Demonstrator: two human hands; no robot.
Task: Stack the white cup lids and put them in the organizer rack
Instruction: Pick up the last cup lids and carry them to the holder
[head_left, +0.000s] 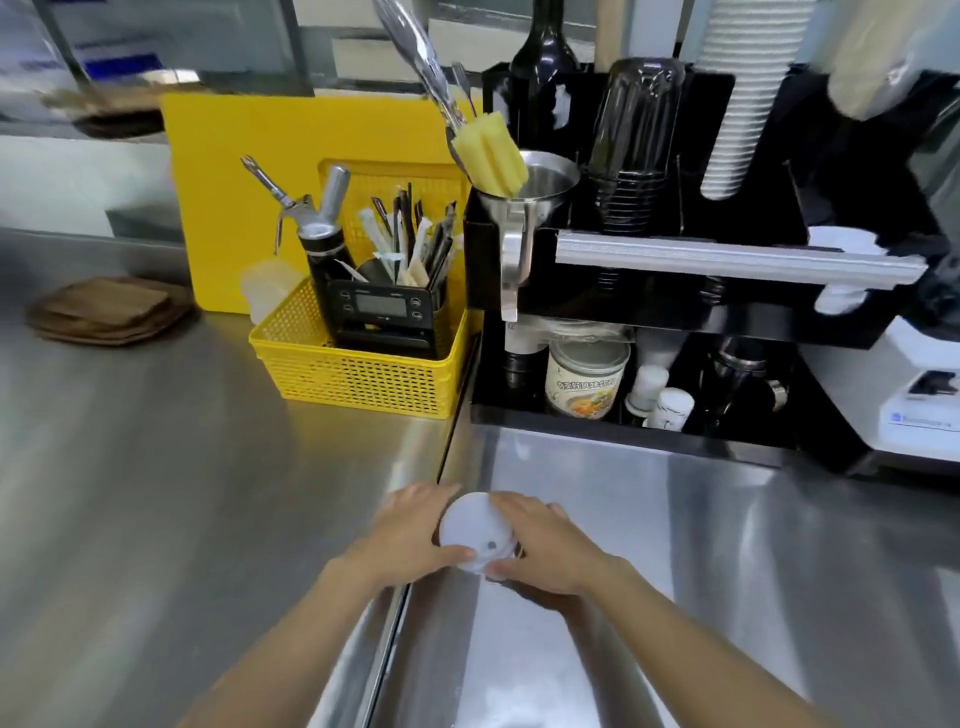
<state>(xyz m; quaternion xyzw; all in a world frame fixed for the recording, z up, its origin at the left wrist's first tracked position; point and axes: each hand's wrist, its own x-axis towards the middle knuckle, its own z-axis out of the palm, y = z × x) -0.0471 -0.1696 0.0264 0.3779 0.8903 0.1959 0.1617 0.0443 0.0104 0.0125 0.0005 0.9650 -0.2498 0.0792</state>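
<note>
A stack of white cup lids (475, 527) is held between both hands just above the steel counter, near its front middle. My left hand (410, 535) grips the stack's left side with the thumb over the top lid. On the right side and underneath, my right hand (550, 551) wraps around the stack. The top lid shows a small sip hole. The black organizer rack (670, 312) stands at the back right, holding black cups, white cups and bottles. More white lids (844, 244) lie at the rack's right end, partly hidden.
A yellow basket (358, 369) with a scale, straws and a cream whipper sits left of the rack. A yellow board (249, 171) leans behind it. Wooden coasters (111, 312) lie far left. A white machine (919, 400) stands at the right edge. A seam (447, 452) runs down the counter.
</note>
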